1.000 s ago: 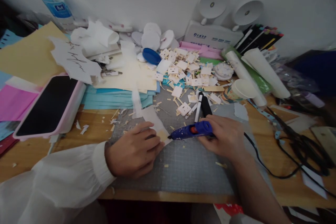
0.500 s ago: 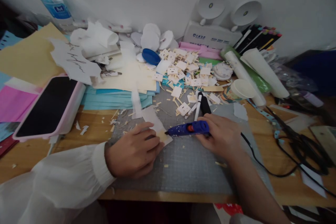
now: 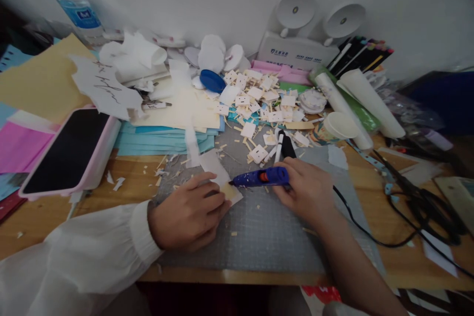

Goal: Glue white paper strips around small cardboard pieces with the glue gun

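In right hand [image 3: 308, 190], glue gun [image 3: 255, 177]

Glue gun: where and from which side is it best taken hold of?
Probably by its thicker rear end, coming from the right, where the right grip holds it. The glue gun points left, its narrow dark tip at the paper, so the rear faces away from it. The part inside that grip is hidden.
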A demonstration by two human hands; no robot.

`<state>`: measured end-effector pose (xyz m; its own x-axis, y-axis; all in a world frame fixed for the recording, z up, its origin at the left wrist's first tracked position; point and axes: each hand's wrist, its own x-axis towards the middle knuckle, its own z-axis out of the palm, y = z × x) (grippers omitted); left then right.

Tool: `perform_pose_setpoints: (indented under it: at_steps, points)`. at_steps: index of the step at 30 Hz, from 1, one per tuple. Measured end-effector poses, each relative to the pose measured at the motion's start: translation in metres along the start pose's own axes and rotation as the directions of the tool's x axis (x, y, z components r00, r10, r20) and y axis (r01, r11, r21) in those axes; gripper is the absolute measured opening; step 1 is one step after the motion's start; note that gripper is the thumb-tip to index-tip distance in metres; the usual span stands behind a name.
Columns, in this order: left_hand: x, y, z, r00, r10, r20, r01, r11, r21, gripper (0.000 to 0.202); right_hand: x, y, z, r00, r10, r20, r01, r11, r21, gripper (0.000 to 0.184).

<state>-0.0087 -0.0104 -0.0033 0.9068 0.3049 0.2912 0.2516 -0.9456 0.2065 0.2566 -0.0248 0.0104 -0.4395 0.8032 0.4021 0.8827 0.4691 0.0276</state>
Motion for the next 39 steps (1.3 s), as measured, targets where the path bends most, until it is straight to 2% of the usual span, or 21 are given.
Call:
perform_pose_setpoints:
  at_steps: [3,5,8,10,12,14,17,20,21,22,24,28,32,35,37,39]
  points:
    - [0.0,0.0,-0.001,1.0,-0.003,-0.013,0.003,1.0,0.011,0.03,0.0,-0.002,0.002,1.0,0.021,0.004,-0.021,1.0,-0.022,0.019]
    - [0.0,0.001,0.0,1.0,-0.005,-0.016,0.005,1.0,0.017,0.03,-0.001,-0.002,0.004,0.998,0.052,-0.039,-0.053,0.998,-0.026,0.016]
    - [0.0,0.001,0.001,1.0,-0.011,-0.028,0.012,1.0,0.014,0.028,-0.006,0.003,0.007,0.966,0.203,-0.162,-0.206,0.979,0.0,0.017]
    - [0.0,0.0,0.0,0.999,-0.014,-0.049,0.014,1.0,-0.004,0.026,-0.008,0.008,0.005,0.896,0.378,-0.234,-0.38,0.924,0.038,0.024]
    - [0.0,-0.001,-0.001,0.995,-0.028,-0.091,0.023,0.998,-0.053,0.024,-0.009,0.014,-0.001,0.787,0.552,-0.276,-0.539,0.832,0.129,0.031]
    - [0.0,-0.004,-0.002,0.985,-0.076,-0.154,0.056,0.99,-0.131,0.023,-0.014,0.019,-0.01,0.695,0.659,-0.288,-0.606,0.752,0.259,0.035]
    - [-0.002,-0.01,-0.003,0.948,-0.22,-0.23,0.163,0.957,-0.24,0.023,-0.033,0.026,-0.023,0.637,0.716,-0.287,-0.626,0.697,0.349,0.04]
    - [-0.002,-0.018,-0.003,0.916,-0.337,-0.219,0.281,0.926,-0.251,0.034,-0.068,0.034,-0.027,0.632,0.734,-0.25,-0.673,0.679,0.294,0.039]
    - [-0.001,-0.02,-0.002,0.917,-0.352,-0.189,0.306,0.923,-0.234,0.039,-0.081,0.037,-0.027,0.64,0.732,-0.232,-0.68,0.681,0.272,0.037]
    - [0.0,-0.022,-0.002,0.922,-0.356,-0.152,0.321,0.923,-0.212,0.044,-0.093,0.04,-0.025,0.631,0.75,-0.197,-0.712,0.661,0.237,0.034]
    - [0.001,-0.023,-0.002,0.934,-0.349,-0.083,0.332,0.928,-0.168,0.051,-0.116,0.045,-0.021,0.602,0.769,-0.216,-0.757,0.636,0.15,0.027]
    - [0.003,-0.022,-0.003,0.937,-0.345,-0.061,0.336,0.934,-0.122,0.048,-0.143,0.051,-0.012,0.639,0.745,-0.193,-0.748,0.66,0.068,0.021]
    - [0.003,-0.02,-0.004,0.92,-0.385,-0.074,0.376,0.92,-0.111,0.034,-0.145,0.049,-0.014,0.678,0.705,-0.208,-0.708,0.702,0.073,0.037]
    - [0.003,-0.019,-0.004,0.919,-0.388,-0.067,0.377,0.917,-0.13,0.022,-0.134,0.039,-0.029,0.697,0.677,-0.235,-0.686,0.725,0.055,0.046]
    - [0.003,-0.019,-0.004,0.919,-0.389,-0.059,0.378,0.915,-0.144,0.016,-0.125,0.028,-0.043,0.695,0.642,-0.325,-0.667,0.744,0.043,0.044]
    - [0.003,-0.018,-0.006,0.912,-0.408,-0.044,0.397,0.905,-0.152,0.011,-0.116,0.015,-0.055,0.673,0.591,-0.445,-0.642,0.765,0.046,0.036]
